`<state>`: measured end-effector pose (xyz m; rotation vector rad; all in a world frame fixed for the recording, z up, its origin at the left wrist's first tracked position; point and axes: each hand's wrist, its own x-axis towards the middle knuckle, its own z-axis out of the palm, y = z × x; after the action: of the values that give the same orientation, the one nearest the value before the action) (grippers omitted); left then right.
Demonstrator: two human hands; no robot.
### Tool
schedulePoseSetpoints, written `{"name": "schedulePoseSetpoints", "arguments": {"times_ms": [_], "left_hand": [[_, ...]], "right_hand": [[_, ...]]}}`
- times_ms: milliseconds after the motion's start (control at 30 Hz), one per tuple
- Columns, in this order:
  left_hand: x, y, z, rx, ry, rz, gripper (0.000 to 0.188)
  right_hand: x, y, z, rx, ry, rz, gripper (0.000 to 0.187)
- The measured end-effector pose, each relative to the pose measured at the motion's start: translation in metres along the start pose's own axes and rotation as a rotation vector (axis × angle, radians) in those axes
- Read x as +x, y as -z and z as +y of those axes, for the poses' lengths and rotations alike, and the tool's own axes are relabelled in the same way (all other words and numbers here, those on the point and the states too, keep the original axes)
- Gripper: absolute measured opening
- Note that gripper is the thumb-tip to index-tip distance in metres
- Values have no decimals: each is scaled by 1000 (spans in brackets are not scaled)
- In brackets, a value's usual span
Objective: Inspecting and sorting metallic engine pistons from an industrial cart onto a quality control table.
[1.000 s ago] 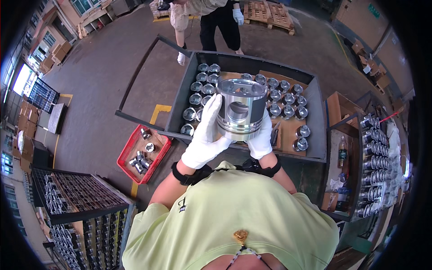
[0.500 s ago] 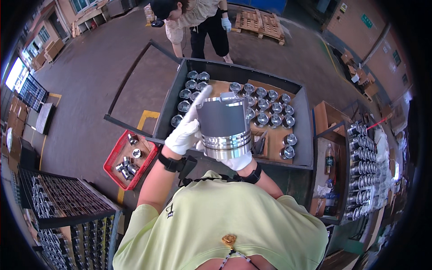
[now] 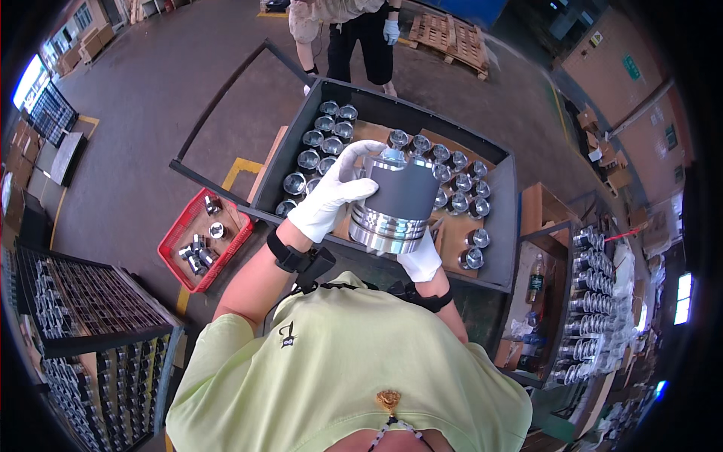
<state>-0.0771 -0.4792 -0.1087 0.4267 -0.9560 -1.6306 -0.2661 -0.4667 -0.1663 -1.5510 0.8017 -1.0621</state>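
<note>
A large piston (image 3: 398, 192) with a dark grey coated skirt and shiny ring grooves hangs in front of my chest, above the grey bin. White-gloved, my left hand (image 3: 331, 194) grips it from the left; the thumb presses its side and the fingers curl over its upper end. My right hand (image 3: 423, 262), also gloved, sits beneath the ringed end at the lower right, its fingers mostly hidden behind the piston. In the grey bin (image 3: 493, 273) behind stand several upright silver pistons (image 3: 330, 145) at the left and more pistons (image 3: 458, 202) at the right.
A red basket (image 3: 175, 239) with several metal parts lies at the left. Piston racks stand at the lower left (image 3: 98, 339) and the right (image 3: 591, 301). A raised bar frame (image 3: 218, 98) juts from the bin's left. Beyond the bin stands another person (image 3: 354, 38), near a pallet (image 3: 450, 44).
My left fingers, stretched upward along the piston before, now curl over its upper end. The piston is tilted more and sits farther right in view. The other person's head has left the picture.
</note>
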Motion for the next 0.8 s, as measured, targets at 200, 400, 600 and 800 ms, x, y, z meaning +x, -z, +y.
{"name": "schedulePoseSetpoints", "arguments": {"times_ms": [200, 400, 600, 800], "left_hand": [[3, 6, -7, 109, 28, 154, 65], [-3, -10, 7, 386, -20, 150, 53], [-16, -12, 28, 791, -84, 146, 53], [-36, -6, 49, 370, 20, 168, 54]], "right_hand": [[11, -5, -40, -555, 184, 423, 48], [14, 6, -10, -60, 81, 344, 41], [10, 11, 9, 209, -46, 190, 37], [25, 1, 4, -712, 249, -182, 43]]}}
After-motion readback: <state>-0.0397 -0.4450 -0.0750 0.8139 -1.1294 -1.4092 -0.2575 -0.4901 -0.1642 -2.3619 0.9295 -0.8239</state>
